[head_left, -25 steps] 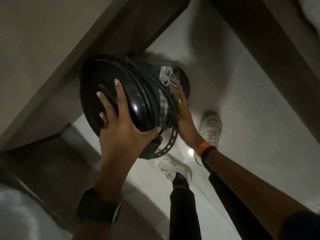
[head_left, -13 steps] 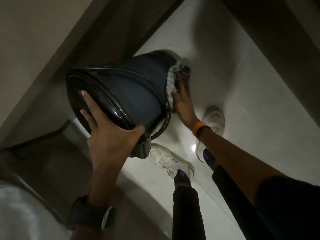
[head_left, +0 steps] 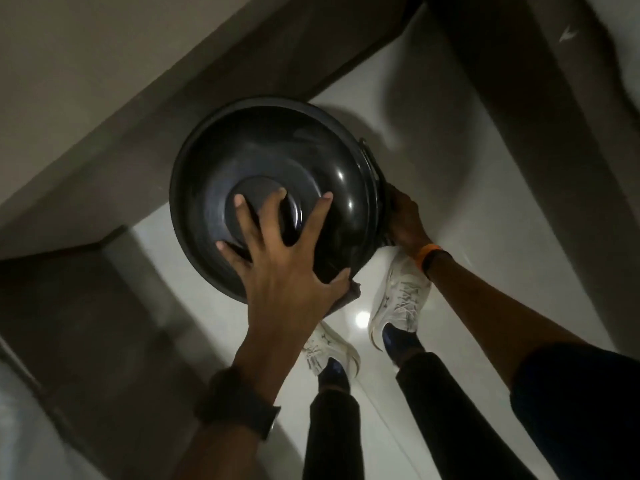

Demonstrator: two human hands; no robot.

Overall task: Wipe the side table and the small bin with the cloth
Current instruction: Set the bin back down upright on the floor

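The small black bin (head_left: 332, 161) is seen from above its glossy round lid, held off the white floor. My left hand (head_left: 287, 265) lies spread on the lid, fingers around the centre disc and thumb hooked at the near rim. My right hand (head_left: 407, 220) is pressed against the bin's right side below the rim. The cloth is hidden behind the rim and that hand. A small brownish tab (head_left: 351, 294) sticks out under my left thumb; I cannot tell what it is.
A beige slab with a brown edge (head_left: 242, 81) runs diagonally right behind the bin. A dark low block (head_left: 86, 306) stands at the left. My two white shoes (head_left: 401, 299) are on the glossy floor (head_left: 485, 202) below the bin. More brown furniture (head_left: 554, 133) lines the right.
The bin has turned from lying on its side to showing its lid straight up. My left hand moved from the rim onto the lid's centre. My right hand slid along the bin's side and the checked cloth went out of sight.
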